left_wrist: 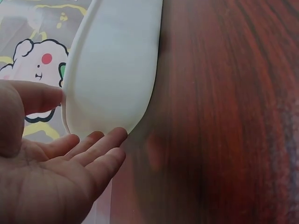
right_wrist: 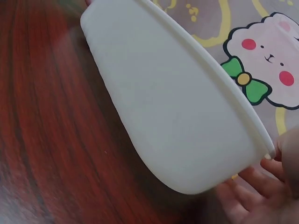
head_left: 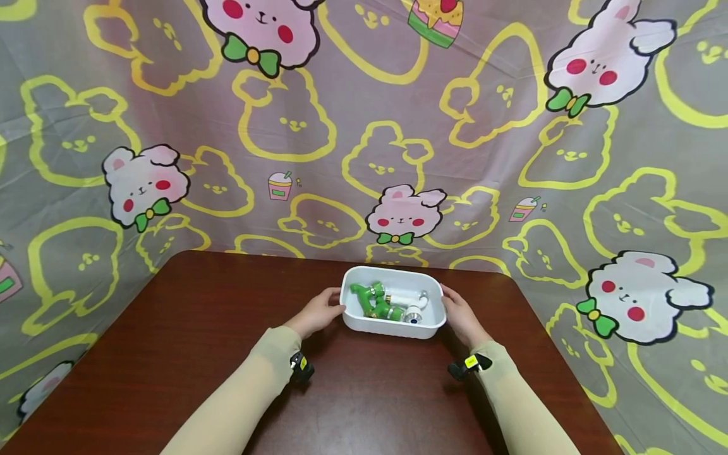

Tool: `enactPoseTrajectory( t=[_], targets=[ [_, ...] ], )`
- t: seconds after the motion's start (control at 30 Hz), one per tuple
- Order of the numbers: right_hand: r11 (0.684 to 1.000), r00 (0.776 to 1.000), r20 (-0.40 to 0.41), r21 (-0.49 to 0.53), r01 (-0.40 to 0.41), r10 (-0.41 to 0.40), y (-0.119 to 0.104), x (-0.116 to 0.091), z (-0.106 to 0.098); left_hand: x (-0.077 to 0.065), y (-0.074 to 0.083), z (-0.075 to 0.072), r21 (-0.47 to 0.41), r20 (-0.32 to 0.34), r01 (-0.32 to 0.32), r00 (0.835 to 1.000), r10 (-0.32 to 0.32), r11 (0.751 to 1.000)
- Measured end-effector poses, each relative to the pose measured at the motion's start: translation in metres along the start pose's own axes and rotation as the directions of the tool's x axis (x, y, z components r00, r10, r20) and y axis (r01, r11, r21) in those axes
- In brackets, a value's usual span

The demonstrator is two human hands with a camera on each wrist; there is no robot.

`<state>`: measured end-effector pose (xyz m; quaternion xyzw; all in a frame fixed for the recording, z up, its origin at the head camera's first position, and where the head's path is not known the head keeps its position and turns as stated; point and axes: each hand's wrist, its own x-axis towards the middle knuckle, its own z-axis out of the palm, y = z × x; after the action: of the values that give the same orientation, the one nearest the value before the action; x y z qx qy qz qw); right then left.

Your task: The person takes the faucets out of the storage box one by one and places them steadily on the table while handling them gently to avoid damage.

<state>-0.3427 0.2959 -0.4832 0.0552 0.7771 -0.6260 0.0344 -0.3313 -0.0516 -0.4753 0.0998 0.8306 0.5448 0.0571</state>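
A white oval-cornered plastic basin (head_left: 380, 327) is between my two hands toward the far side of the table. My left hand (head_left: 316, 312) holds its left end, the thumb at the rim and the fingertips against the end wall in the left wrist view. At the opposite end, my right hand (head_left: 462, 318) has its thumb on the rim and its fingers against the wall. Inside the basin lie green tap-like fittings (head_left: 366, 303) with metal rings, a white tap-like pipe (head_left: 405, 302) with a brass end, and a white round piece (head_left: 413, 314).
The dark reddish-brown wooden table (head_left: 364, 392) runs under both forearms. Behind it and on both sides hangs a grey cloth (head_left: 318, 101) with cartoon rabbits and yellow outlines, close to the table's far edge. A small device is strapped to each wrist.
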Motion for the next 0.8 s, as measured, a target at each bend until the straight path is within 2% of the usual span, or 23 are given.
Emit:
enactPoseTrajectory(
  t=[0.13,0.2,0.4,0.57,0.8],
  targets=[
    [0.997,0.996,-0.087,-0.071,-0.006,0.000,-0.001,-0.005,0.000,0.000,0.000,-0.001,-0.020,-0.004,-0.011,1.000,0.011,1.000],
    [0.997,0.995,-0.102,-0.079,-0.013,0.004,-0.001,-0.007,0.000,0.000,-0.001,-0.002,-0.017,-0.004,-0.017,1.000,0.017,1.000],
    [0.999,0.996,-0.092,-0.032,-0.022,0.019,-0.002,-0.013,0.001,-0.001,-0.003,-0.004,0.005,0.001,-0.033,0.999,0.033,0.999],
    [1.000,0.997,-0.080,0.015,-0.021,0.022,-0.003,-0.016,0.001,-0.002,-0.003,-0.004,0.013,0.001,-0.022,1.000,0.022,1.000],
    [1.000,0.998,-0.061,0.031,-0.003,0.005,-0.002,-0.017,0.002,-0.002,-0.004,-0.004,0.010,0.002,-0.011,1.000,0.011,1.000]
  ],
)
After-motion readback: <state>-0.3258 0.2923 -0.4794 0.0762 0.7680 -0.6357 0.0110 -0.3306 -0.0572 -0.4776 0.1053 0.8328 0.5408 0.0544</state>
